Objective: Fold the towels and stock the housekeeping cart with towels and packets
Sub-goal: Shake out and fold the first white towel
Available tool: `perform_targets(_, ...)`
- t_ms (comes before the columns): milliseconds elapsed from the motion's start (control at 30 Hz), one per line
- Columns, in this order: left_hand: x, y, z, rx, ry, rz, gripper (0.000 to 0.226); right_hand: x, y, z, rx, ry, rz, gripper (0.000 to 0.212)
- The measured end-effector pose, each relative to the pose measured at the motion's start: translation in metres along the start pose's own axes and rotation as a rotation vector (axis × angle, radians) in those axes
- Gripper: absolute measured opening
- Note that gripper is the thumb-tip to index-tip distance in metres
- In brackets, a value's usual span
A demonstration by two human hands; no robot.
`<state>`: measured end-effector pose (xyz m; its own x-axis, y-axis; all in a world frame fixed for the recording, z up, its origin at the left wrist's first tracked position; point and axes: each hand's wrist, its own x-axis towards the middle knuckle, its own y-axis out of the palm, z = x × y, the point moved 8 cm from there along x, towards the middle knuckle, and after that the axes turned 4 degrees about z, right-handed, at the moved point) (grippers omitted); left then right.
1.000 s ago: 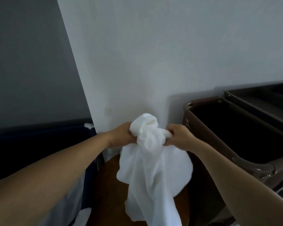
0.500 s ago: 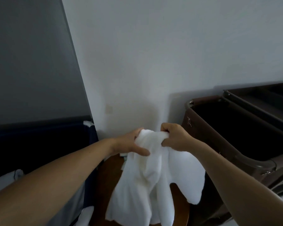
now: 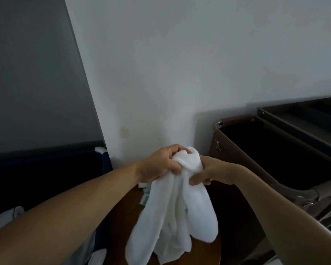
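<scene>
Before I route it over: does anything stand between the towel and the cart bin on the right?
Nothing visible does. The left hand and right hand grip the towel above the wooden table; the cart bin opens right of it.

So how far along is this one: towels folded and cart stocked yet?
Early. Done: nothing visibly; no folded towel shows, and the cart shows no stock in its dark bin. In hand: the left hand and right hand both grip one bunched white towel, hanging unfolded above the round wooden table. Left: fold it, then load towels and packets.
</scene>
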<state>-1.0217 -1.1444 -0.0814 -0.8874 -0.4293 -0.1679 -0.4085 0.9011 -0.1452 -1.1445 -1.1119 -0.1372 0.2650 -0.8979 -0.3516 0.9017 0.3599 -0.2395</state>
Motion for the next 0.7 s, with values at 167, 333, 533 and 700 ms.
perform_targets(167, -0.008, -0.003, 0.006, 0.121, 0.0, -0.009, 0.069, -0.012, -0.034, 0.008, -0.163, -0.045, -0.257, 0.038)
perform_targets(333, -0.015, 0.001, 0.02, 0.03, -0.051, 0.17, 0.061, -0.029, -0.055, 0.039, -0.126, -0.229, -0.39, 0.042)
perform_targets(533, -0.021, -0.025, 0.045, 0.257, -0.159, -0.013, 0.028, -0.037, -0.06, 0.046, -0.166, -0.277, -0.497, 0.038)
perform_targets(700, -0.021, -0.028, 0.021, 0.31, -0.005, -0.197, 0.029, -0.029, -0.034, 0.038, -0.193, -0.118, -0.197, 0.064)
